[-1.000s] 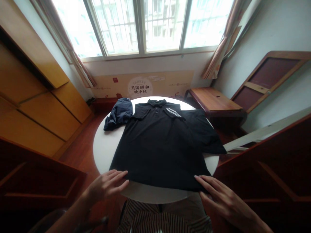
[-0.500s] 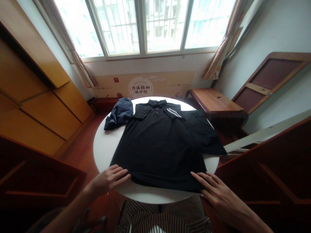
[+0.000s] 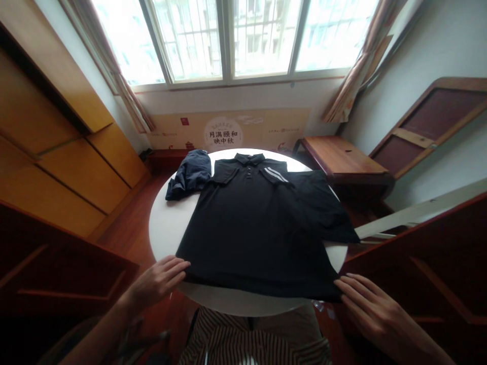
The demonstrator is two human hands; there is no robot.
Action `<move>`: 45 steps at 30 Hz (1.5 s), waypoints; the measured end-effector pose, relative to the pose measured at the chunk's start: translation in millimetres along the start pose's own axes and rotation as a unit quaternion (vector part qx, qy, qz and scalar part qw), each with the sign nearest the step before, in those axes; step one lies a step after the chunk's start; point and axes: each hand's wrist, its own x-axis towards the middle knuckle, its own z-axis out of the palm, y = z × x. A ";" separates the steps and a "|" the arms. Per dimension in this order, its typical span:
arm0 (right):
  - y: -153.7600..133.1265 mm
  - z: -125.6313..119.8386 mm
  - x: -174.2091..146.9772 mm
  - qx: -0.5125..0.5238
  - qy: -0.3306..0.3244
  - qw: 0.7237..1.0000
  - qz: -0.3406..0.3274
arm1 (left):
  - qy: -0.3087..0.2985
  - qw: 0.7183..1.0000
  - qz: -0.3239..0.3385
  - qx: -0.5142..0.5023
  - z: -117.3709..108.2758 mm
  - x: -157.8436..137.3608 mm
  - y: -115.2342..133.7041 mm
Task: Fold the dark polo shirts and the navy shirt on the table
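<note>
At the near corners of the shirt (image 3: 251,228), the right hand (image 3: 375,310) clamps fingers on cloth; the left hand (image 3: 158,278) touches (its grip, I can't tell).

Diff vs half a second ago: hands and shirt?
Right hand moved outward to the right, and the near right corner of the black polo shirt spread out with it. Left hand shifted slightly left. Grip unclear. Navy garment and round table stayed put.

Blk polo (image 3: 247,233) w/ wht stripes (image 3: 276,175), navy garment (image 3: 192,172), wht tbl (image 3: 167,223)
</note>
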 end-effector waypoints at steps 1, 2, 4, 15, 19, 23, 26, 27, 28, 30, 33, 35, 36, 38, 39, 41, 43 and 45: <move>4.6 -6.0 2.9 -0.001 0.000 1.000 -0.006 | 0.020 1.000 -0.001 -0.006 -1.8 -1.0 0.9; 8.9 -11.4 5.6 -0.002 0.000 1.000 -0.011 | 0.041 0.999 0.003 -0.014 -3.5 -2.1 1.7; 15.8 -19.1 9.6 -0.005 0.003 1.000 -0.014 | 0.075 0.996 0.019 -0.035 -6.1 -4.1 3.5; 22.4 -4.9 18.1 0.091 -0.057 0.994 0.016 | -0.001 0.984 -0.041 -0.171 -6.3 7.4 11.6; 32.3 5.9 65.1 0.177 -0.094 0.980 -0.006 | 0.074 0.957 -0.232 -0.155 15.9 30.1 -35.6; 41.8 53.6 157.1 0.257 -0.151 0.955 0.010 | 0.083 0.868 -0.467 -0.145 51.4 82.0 -110.3; 42.7 111.6 233.1 0.255 -0.175 0.951 0.027 | 0.028 0.836 -0.536 -0.118 74.4 121.6 -153.4; 41.2 131.8 255.0 0.243 -0.180 0.953 0.027 | 0.011 0.831 -0.546 -0.106 80.2 131.3 -162.3; 38.7 150.9 273.8 0.227 -0.182 0.957 0.024 | -0.004 0.829 -0.552 -0.095 85.0 138.5 -168.6; 31.5 183.7 300.4 0.198 -0.205 0.958 0.021 | -0.024 0.831 -0.550 -0.080 91.4 146.0 -175.5; 18.9 214.4 312.0 0.179 -0.253 0.950 0.035 | -0.027 0.832 -0.549 -0.070 94.7 143.2 -180.7; 12.5 223.4 306.5 0.177 -0.258 0.949 0.047 | -0.024 0.821 -0.565 -0.081 94.6 136.5 -185.0; 10.5 225.3 302.0 0.178 -0.253 0.950 0.049 | -0.026 0.814 -0.573 -0.091 94.5 132.9 -187.4; 8.4 226.2 293.4 0.180 -0.240 0.953 0.048 | -0.030 0.804 -0.584 -0.109 94.6 127.0 -191.2; 8.1 225.7 290.1 0.181 -0.238 0.953 0.047 | -0.031 0.801 -0.587 -0.113 94.9 125.2 -192.2; 7.6 224.7 286.1 0.180 -0.241 0.953 0.046 | -0.031 0.801 -0.588 -0.107 95.2 124.7 -191.9; 6.2 224.3 284.9 0.177 -0.242 0.953 0.044 | -0.046 0.802 -0.588 -0.096 94.0 128.6 -189.6; 4.4 224.0 285.8 0.177 -0.239 0.954 0.043 | -0.065 0.807 -0.582 -0.079 90.8 137.4 -187.6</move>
